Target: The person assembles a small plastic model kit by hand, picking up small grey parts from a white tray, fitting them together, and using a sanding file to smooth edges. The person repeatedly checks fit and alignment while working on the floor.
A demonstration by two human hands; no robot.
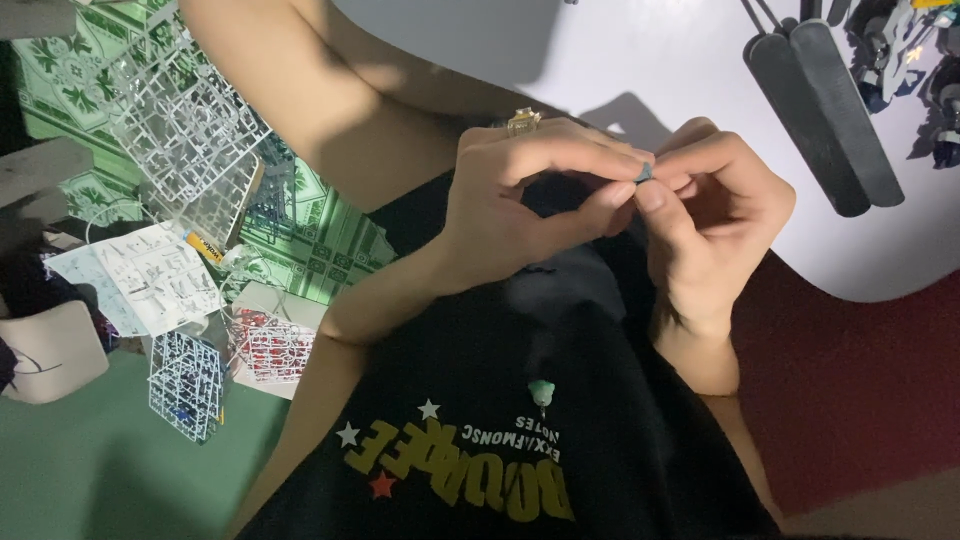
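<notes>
At the far left of the frame a pale rounded thing (pixel 50 350) is cut off by the edge, and what it is cannot be told. Above it, in the upper left, a stack of grey plastic part frames (pixel 185 130) lies on a green patterned floor (pixel 330 240). Below them sits a folded instruction sheet (pixel 140 275); its drawings are too small to read. Lower still stand a blue part frame (pixel 185 385) and, just beside it, a red part frame (pixel 268 345) on a pale card.

Toward the middle, the left hand (pixel 520 200), with a gold ring (pixel 523 122) on one finger, meets the right hand (pixel 715 225) above the lap. The fingers (pixel 590 160) of both hands are pressed together on a small teal piece (pixel 645 173), of which only a sliver shows between the fingertips; its shape is hidden. Both hands hover over a black shirt (pixel 560 340) with yellow print. A small green piece (pixel 541 392) rests on the shirt, lower centre, well below the hands.

In the upper right a white bench (pixel 650 60) carries two dark flat bars (pixel 830 120), their upper ends cut off by the frame. At the far upper right corner part of a model robot figure (pixel 900 50) stands, mostly outside the view. A dark red surface (pixel 850 390) fills the lower right.
</notes>
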